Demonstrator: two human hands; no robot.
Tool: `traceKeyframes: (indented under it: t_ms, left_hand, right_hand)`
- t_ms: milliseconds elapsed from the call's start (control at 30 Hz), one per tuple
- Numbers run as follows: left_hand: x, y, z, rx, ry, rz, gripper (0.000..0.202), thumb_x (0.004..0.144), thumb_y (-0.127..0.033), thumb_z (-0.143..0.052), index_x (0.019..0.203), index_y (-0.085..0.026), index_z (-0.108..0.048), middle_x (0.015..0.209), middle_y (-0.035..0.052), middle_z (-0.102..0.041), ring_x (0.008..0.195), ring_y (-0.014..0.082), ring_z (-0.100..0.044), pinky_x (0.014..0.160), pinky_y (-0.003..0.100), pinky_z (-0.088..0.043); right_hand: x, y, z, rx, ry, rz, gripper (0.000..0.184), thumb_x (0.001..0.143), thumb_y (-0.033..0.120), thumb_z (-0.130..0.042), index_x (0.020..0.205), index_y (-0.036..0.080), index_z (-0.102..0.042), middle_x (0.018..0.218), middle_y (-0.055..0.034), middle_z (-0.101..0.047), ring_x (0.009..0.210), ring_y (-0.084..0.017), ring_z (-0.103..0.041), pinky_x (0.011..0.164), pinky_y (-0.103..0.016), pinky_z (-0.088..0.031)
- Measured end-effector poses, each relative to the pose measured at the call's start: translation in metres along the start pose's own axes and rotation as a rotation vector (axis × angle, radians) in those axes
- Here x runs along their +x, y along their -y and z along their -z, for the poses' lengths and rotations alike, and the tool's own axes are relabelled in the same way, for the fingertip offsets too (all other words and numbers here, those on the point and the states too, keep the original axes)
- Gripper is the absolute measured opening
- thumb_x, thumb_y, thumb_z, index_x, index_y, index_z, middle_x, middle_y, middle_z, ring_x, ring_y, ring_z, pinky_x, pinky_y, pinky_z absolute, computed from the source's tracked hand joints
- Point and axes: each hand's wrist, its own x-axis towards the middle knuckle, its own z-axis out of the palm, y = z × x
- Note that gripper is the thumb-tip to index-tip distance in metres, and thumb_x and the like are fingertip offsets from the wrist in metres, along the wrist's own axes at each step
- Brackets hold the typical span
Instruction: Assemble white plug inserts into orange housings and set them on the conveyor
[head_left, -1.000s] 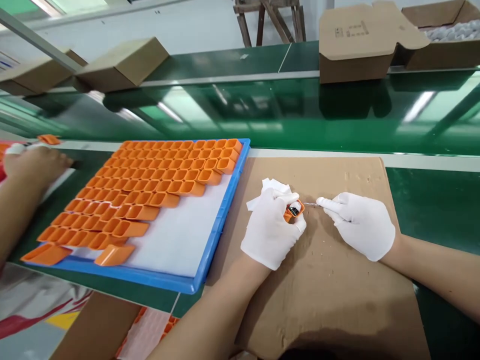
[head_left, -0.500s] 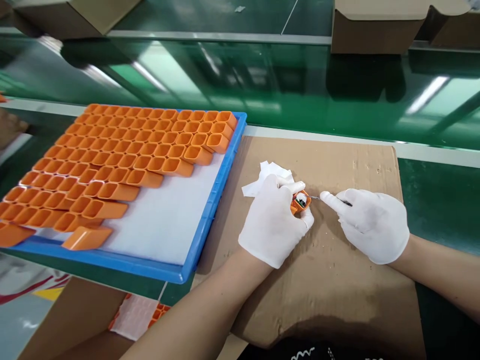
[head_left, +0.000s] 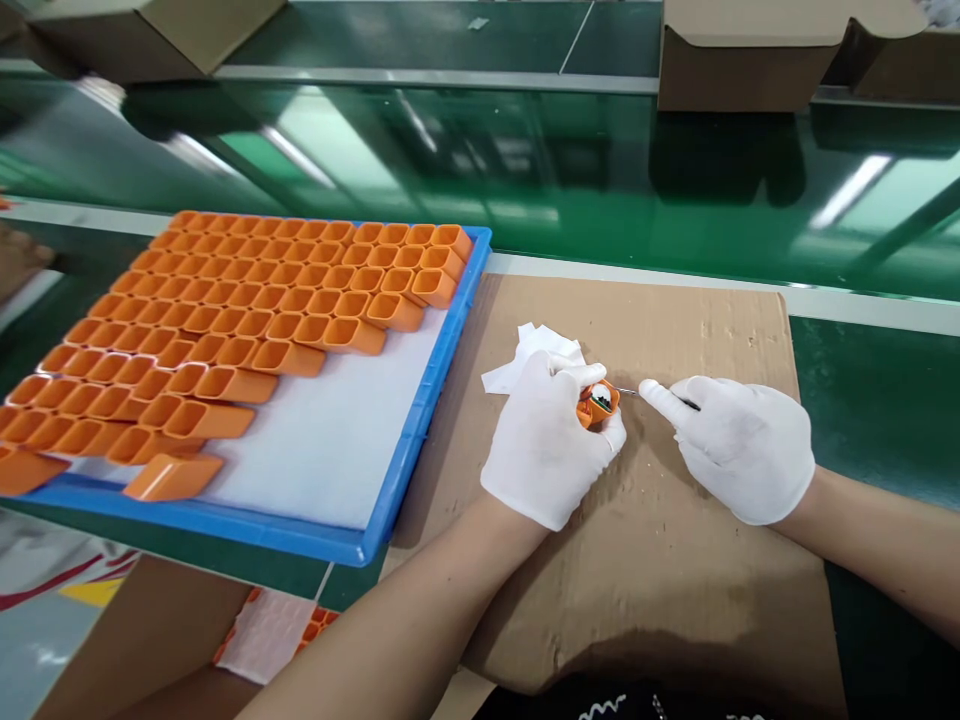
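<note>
Case (head_left: 606,415), orange, held over cardboard (head_left: 675,590).
Clasped by left grip (head_left: 551,440); thin tool (head_left: 628,392) clasped by right grip (head_left: 739,447), extended to case rim; paper (head_left: 534,345) laid beside left grip.

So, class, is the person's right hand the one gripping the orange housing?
No, the left hand grips the orange housing, while the right hand holds a thin tool.

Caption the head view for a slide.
Gloved left hand holds an orange case; right hand holds a thin tool beside it.
</note>
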Motion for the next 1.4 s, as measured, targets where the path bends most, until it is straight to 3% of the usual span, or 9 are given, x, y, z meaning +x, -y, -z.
traceKeyframes:
  t_ms: [300,500,733,833,967,1033,1200,1400]
  left_hand:
    - [0.0,-0.004,0.001,0.015,0.006,0.002,0.023,0.071,-0.016,-0.074,0.094,-0.019,-0.074,0.09,0.0066,-0.064,0.087,0.0234,-0.068,0.074,0.033,-0.059]
    - [-0.001,-0.001,-0.002,0.006,-0.025,0.009,0.03,0.071,-0.017,-0.074,0.1,-0.017,-0.074,0.097,0.0079,-0.066,0.091,0.0236,-0.069,0.078,0.033,-0.06]
    - [-0.001,-0.001,-0.001,0.017,-0.01,0.023,0.029,0.072,-0.018,-0.073,0.101,-0.018,-0.073,0.098,0.008,-0.067,0.094,0.0254,-0.069,0.081,0.036,-0.06]
    - [-0.001,-0.001,0.0,0.019,0.001,0.042,0.03,0.072,-0.019,-0.072,0.102,-0.019,-0.073,0.1,0.0082,-0.068,0.096,0.0258,-0.069,0.083,0.037,-0.06]
    - [0.002,0.002,0.003,-0.003,0.061,0.089,0.03,0.073,-0.021,-0.072,0.103,-0.018,-0.072,0.103,0.0086,-0.068,0.097,0.0261,-0.069,0.085,0.039,-0.059]
    - [0.003,0.003,0.005,-0.034,0.108,0.079,0.023,0.073,-0.023,-0.072,0.096,-0.019,-0.074,0.095,0.0067,-0.069,0.092,0.0257,-0.069,0.082,0.038,-0.06]
    - [-0.004,-0.005,0.011,-0.163,0.086,-0.01,0.026,0.076,-0.02,-0.07,0.101,-0.022,-0.075,0.096,0.0057,-0.068,0.089,0.0237,-0.069,0.078,0.037,-0.06]
    - [-0.011,-0.012,0.01,-0.219,0.125,0.0,0.027,0.076,-0.017,-0.07,0.102,-0.022,-0.075,0.097,0.0051,-0.067,0.09,0.0219,-0.068,0.076,0.033,-0.06]
  right_hand:
    - [0.0,-0.002,-0.008,-0.003,0.011,0.021,0.055,0.082,0.005,-0.046,0.123,0.033,-0.07,0.072,0.001,-0.066,0.052,-0.014,-0.047,0.047,-0.031,-0.015]
    - [0.002,-0.004,-0.011,0.085,-0.015,-0.075,0.053,0.085,0.009,-0.045,0.123,0.037,-0.07,0.08,0.002,-0.07,0.055,-0.015,-0.051,0.047,-0.029,-0.018]
    - [-0.001,-0.006,-0.015,0.157,0.03,-0.079,0.051,0.085,0.012,-0.048,0.124,0.038,-0.07,0.082,0.0008,-0.071,0.054,-0.015,-0.051,0.048,-0.031,-0.017]
    - [0.005,-0.006,-0.016,0.23,0.032,-0.184,0.045,0.09,0.016,-0.048,0.123,0.037,-0.071,0.088,0.0002,-0.072,0.063,-0.016,-0.059,0.049,-0.03,-0.024]
    - [0.018,-0.008,-0.016,0.511,-0.031,-0.458,0.028,0.094,0.028,-0.056,0.114,0.03,-0.075,0.088,-0.0005,-0.071,0.075,-0.017,-0.064,0.065,-0.029,-0.045]
    - [0.022,-0.008,-0.014,0.668,-0.007,-0.504,0.022,0.09,0.031,-0.064,0.107,0.027,-0.077,0.086,-0.0006,-0.07,0.079,-0.018,-0.066,0.073,-0.03,-0.05]
    - [0.021,-0.002,-0.008,0.863,0.089,-0.488,0.012,0.085,0.034,-0.07,0.085,0.025,-0.078,0.078,0.0008,-0.07,0.073,-0.017,-0.066,0.068,-0.029,-0.049]
    - [0.018,0.004,-0.002,0.914,0.116,-0.409,0.02,0.084,0.033,-0.066,0.069,0.022,-0.072,0.065,0.0025,-0.064,0.061,-0.013,-0.058,0.058,-0.026,-0.042]
